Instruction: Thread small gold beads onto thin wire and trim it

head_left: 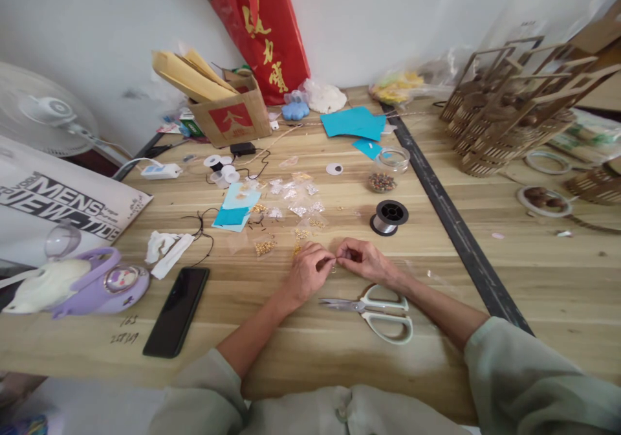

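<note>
My left hand (310, 272) and my right hand (365, 260) meet above the table, both closed in a pinch with fingertips almost touching. Whatever they pinch is too small to make out; a tiny ring-like piece (334, 268) shows just under the fingertips. Below the hands lie scissors (385, 309) with pale handles, blades pointing left. A black spool of clear line (389, 217) stands beyond my right hand. Small bags of gold-coloured beads (265, 247) and bags of silvery bits (298, 192) lie beyond my left hand.
A black phone (176, 312) and a purple bottle (104, 283) lie at left. Farther back are blue sheets (353, 123), a jar of mixed beads (382, 181), a cardboard box (233, 114) and a red bag (264, 27). Wooden lantern-like frames (509, 118) stand at right, past a dark strip (456, 221).
</note>
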Available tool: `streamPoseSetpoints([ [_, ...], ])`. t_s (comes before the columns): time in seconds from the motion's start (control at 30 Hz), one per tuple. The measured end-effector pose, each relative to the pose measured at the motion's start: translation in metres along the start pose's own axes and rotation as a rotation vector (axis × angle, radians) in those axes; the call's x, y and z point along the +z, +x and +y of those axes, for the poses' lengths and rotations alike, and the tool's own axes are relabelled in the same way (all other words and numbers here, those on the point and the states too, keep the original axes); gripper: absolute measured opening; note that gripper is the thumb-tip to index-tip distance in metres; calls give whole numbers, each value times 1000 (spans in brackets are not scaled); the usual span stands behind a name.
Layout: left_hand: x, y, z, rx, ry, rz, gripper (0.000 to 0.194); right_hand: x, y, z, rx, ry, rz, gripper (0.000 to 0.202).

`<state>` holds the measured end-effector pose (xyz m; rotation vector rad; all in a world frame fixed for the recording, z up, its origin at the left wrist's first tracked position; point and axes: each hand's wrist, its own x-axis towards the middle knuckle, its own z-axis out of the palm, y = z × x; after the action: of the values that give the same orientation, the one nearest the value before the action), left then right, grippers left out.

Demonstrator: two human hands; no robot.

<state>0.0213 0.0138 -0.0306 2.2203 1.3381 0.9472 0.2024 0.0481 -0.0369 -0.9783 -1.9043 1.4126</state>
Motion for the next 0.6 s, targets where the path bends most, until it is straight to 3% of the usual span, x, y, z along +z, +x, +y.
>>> streamPoseSetpoints([
  [0.6,-1,1,-2,-3,-8,0,9,-1,0,2,-7,-52,-11,19],
])
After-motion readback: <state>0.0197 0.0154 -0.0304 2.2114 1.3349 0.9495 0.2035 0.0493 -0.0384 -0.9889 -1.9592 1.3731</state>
